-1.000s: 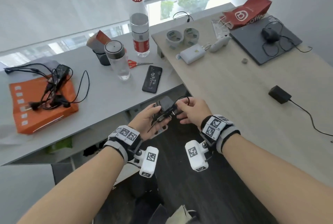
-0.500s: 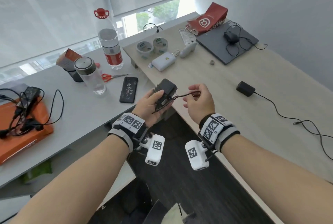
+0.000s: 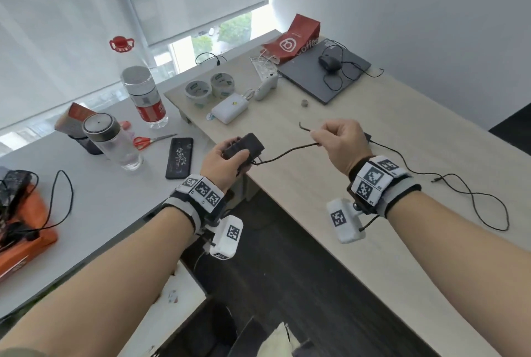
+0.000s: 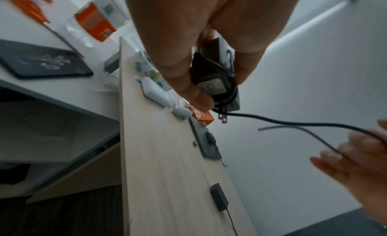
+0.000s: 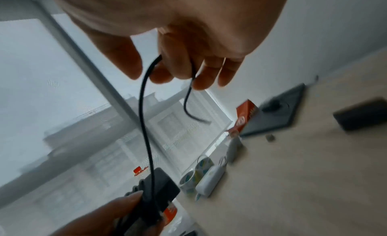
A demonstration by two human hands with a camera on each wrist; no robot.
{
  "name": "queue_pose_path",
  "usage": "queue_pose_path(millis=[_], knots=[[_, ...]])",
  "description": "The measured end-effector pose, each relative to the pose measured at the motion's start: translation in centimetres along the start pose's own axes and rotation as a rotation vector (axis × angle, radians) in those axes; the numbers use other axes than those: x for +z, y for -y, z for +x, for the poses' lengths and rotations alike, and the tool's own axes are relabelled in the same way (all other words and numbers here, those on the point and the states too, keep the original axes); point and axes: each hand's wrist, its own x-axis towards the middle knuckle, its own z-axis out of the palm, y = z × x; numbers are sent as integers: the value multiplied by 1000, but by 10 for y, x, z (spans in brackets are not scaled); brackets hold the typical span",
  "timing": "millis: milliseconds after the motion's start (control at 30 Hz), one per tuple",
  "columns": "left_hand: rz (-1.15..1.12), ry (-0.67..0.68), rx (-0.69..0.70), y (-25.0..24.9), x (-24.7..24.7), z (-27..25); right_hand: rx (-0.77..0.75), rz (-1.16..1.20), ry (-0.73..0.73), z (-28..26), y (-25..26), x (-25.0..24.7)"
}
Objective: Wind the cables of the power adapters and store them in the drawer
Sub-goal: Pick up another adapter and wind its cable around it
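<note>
Left hand (image 3: 222, 163) clasped around a black power adapter (image 3: 243, 146), a blocky matte plastic brick with metal prongs poking out below the fingers, held up off the wooden surface (image 3: 359, 241) probably to serve as a steady core for winding. Several turns of thin, round, rubbery cable (image 3: 287, 152) already lying snug across the brick's flat faces, as seen from the left wrist. Right hand (image 3: 342, 141) pinching the same cable near its free end, pulled out to the side of the left hand, apparently to keep the remaining length taut; short tail sticking up stiffly beyond the fingers. Second adapter (image 4: 218, 199), same boxy black form, resting flat on the pale wood-grain surface just beyond the right hand, its cord trailing loose. No drawer clearly identifiable in these views.
</note>
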Motion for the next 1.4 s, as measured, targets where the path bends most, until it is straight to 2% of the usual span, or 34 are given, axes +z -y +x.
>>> queue_pose_path(millis=[100, 167, 267, 333, 400, 467, 533, 600, 800, 933, 1133, 1267, 1400], knots=[[277, 106, 95, -12, 15, -5, -307, -349, 70, -1, -1, -20], [550, 278, 156, -18, 24, -8, -479, -488, 137, -2, 0, -29], [814, 589, 165, -25, 35, -15, -653, -542, 106, 3, 6, -40], [735, 796, 89, -29, 43, -23, -662, -552, 49, 6, 8, -49], [479, 963, 2, -33, 49, -32, -535, -514, -13, 8, 3, -55], [146, 1033, -95, -37, 54, -40, -362, -517, -43, 5, -9, -56], [-95, 988, -156, -37, 59, -42, -171, -471, 28, -6, -20, -47], [-198, 890, -150, -35, 66, -42, -7, -372, 85, -19, -26, -34], [-454, 693, -168, -33, 83, -46, 217, -29, 201, -44, -18, -11], [-396, 602, -127, -38, 86, -44, 285, 74, 241, -54, -17, -12], [-168, 670, -134, -47, 92, -50, 268, 165, 65, -47, -12, -23], [-139, 668, -105, -49, 95, -50, 272, 194, 89, -46, -10, -28], [-94, 513, -7, -47, 99, -43, 335, 197, 152, -46, -7, -39]])
